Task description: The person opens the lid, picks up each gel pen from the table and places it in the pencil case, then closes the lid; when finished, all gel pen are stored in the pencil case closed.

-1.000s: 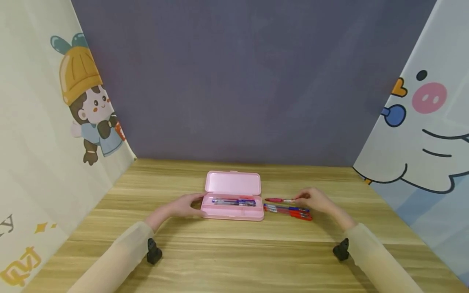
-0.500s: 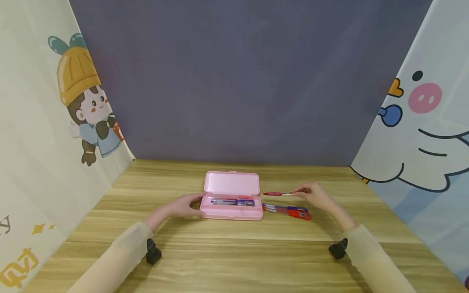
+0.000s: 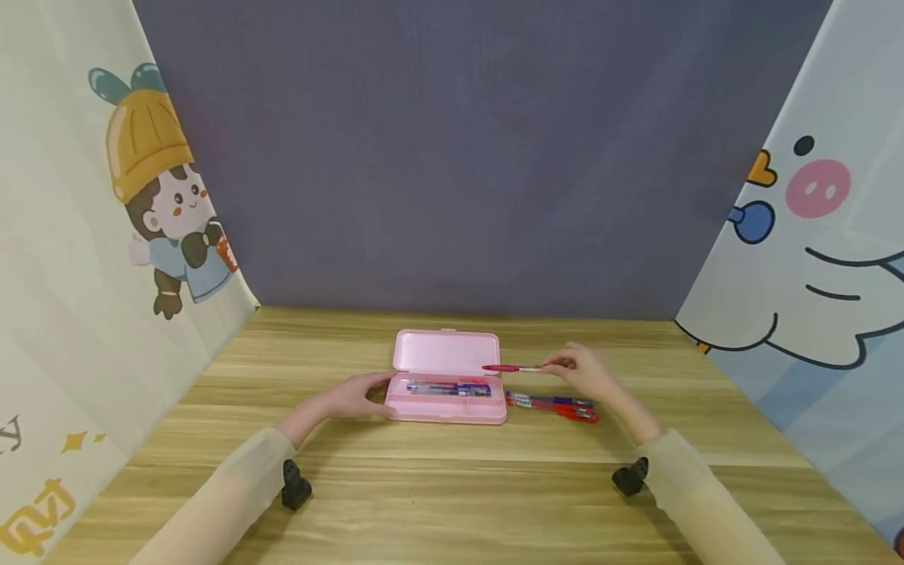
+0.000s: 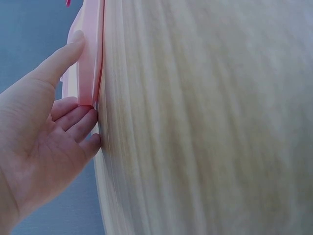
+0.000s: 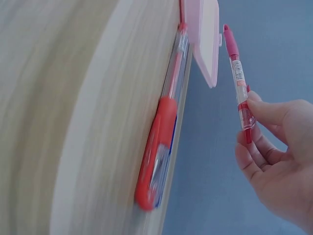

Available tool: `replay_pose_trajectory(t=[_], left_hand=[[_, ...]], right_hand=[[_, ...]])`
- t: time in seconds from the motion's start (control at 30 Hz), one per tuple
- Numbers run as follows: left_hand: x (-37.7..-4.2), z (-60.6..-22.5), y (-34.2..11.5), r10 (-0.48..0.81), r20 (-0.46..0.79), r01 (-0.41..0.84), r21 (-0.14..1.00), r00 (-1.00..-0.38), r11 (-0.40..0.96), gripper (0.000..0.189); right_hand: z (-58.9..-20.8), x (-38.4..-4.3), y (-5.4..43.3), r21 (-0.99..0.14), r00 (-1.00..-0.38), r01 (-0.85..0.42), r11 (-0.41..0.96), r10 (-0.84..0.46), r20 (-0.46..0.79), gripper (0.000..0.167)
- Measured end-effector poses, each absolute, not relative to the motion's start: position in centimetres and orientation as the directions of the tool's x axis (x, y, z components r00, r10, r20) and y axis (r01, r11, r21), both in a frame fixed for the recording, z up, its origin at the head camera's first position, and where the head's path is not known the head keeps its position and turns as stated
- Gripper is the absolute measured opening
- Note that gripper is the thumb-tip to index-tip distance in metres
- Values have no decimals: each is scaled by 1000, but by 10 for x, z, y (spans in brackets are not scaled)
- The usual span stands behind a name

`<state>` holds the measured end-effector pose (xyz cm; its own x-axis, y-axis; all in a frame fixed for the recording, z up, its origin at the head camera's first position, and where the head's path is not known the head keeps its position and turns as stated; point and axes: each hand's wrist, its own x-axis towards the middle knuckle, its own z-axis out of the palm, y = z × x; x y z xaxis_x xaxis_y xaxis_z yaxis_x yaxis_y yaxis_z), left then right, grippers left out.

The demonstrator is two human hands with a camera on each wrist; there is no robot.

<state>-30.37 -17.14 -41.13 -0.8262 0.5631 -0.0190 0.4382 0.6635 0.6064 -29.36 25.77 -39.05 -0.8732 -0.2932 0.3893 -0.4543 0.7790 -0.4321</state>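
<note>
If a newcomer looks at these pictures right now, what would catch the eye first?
Probably the open pink case on the table, with the left hand at its left end. Next, the red pen pinched in the right hand above the table. The cartoon child on the left wall and white cartoon on the right wall also stand out.

Wooden table (image 3: 452, 494), dark backdrop (image 3: 466, 157), yellow-hatted cartoon figure (image 3: 168, 196)
</note>
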Motion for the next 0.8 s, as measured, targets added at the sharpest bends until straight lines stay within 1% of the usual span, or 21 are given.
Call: replay_pose_trajectory(t=[0.37,0.6,0.8], left_hand=[[-305,-411,-172,565,-18,438,612,-825,659,84],[-306,-411,-172,568,-20,438,615,-823,656,84],[-305,-411,-171,568,-25,436,613,-823,659,83]], right_hand=[[-386,-299,224,-441,-846,-506,741,-328,420,11],[-385,-301,204,-476,-848,-517,711,-351,396,12],[-387,-303,189,-470,-835,-540,699,-374,403,10]])
